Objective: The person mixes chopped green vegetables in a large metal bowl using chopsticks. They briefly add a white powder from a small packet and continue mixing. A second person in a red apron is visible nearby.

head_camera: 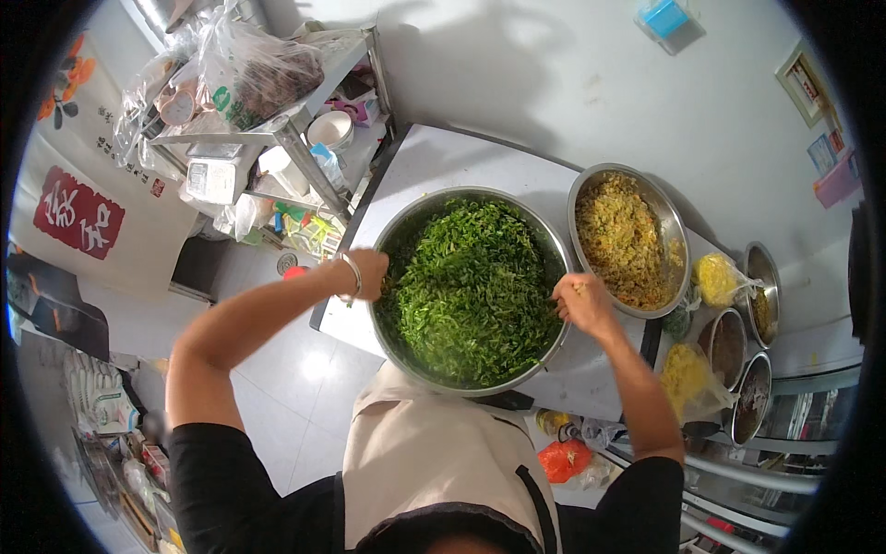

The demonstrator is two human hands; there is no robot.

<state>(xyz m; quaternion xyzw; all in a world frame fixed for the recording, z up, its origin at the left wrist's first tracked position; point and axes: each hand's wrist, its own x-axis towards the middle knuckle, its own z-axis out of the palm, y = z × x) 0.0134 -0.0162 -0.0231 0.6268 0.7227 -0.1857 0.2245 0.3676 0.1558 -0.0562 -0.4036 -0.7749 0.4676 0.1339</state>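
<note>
A large stainless steel bowl [471,392] stands at the table's near edge, just before my apron. Chopped green leafy vegetables [471,291] are heaped inside it, slightly blurred in the middle. My left hand [369,273], with a light bangle at the wrist, grips the bowl's left rim, its fingers curled over the edge. On the opposite side, my right hand [583,300] holds the right rim. The fingertips of both hands are partly hidden. Beyond my right hand sits a second steel bowl [676,284] with a chopped yellow-brown mixture [623,242].
Under the bowls is a white table [432,156] against the wall. A metal shelf rack [304,149] with bags and containers stands at the left. Bagged yellow food [716,279] and several smaller bowls [751,401] are at the right. An orange-red bag [564,460] lies below.
</note>
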